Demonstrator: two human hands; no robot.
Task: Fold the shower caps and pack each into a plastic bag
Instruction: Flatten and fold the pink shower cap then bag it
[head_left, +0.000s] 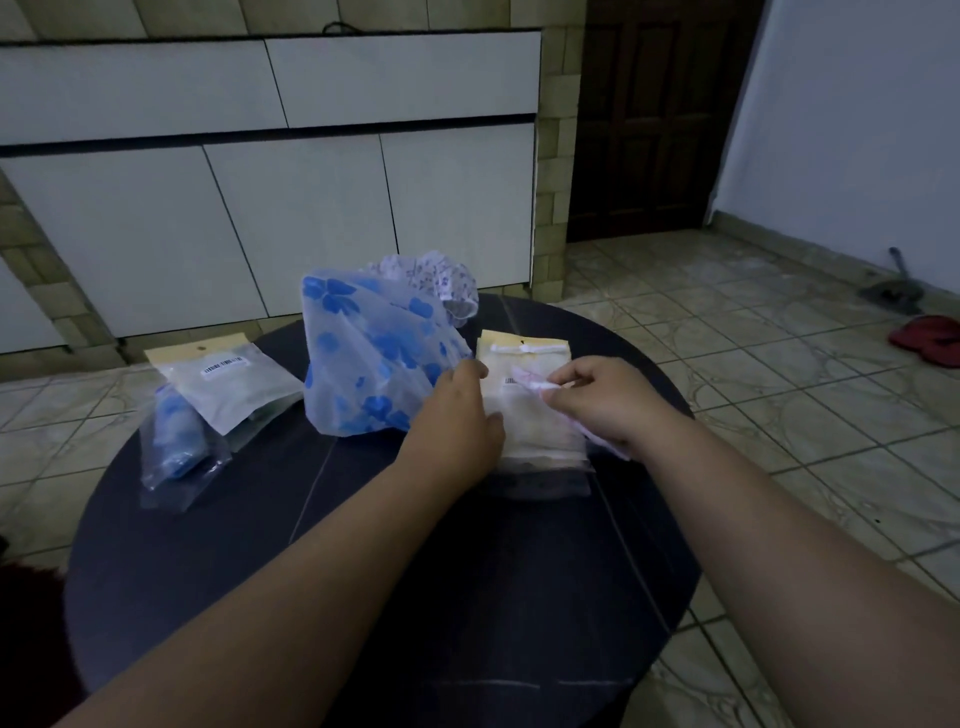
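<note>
Right hand (592, 400): fingers pinch pale folded cap (530, 383) over plastic bag (535, 415), frame centre. Left hand (457, 410): flat, steadying bag edge. Advice: hold mouth wide, feed cap slowly (film snags). Blue-flowered cap (363, 364) waits beside.

Room dim overall, with a cool bluish cast. Brightest areas: the white cabinet doors (322, 218) behind the round dark table (395, 597) and the wall to the table's right. Table top nearly black, with faint streaks of sheen. Shadows soft, no hard edges. Slight glare on the blue-flowered cap (363, 364). Straight lines bow toward the frame edges. Fine detail soft and noisy; label print unreadable.
</note>
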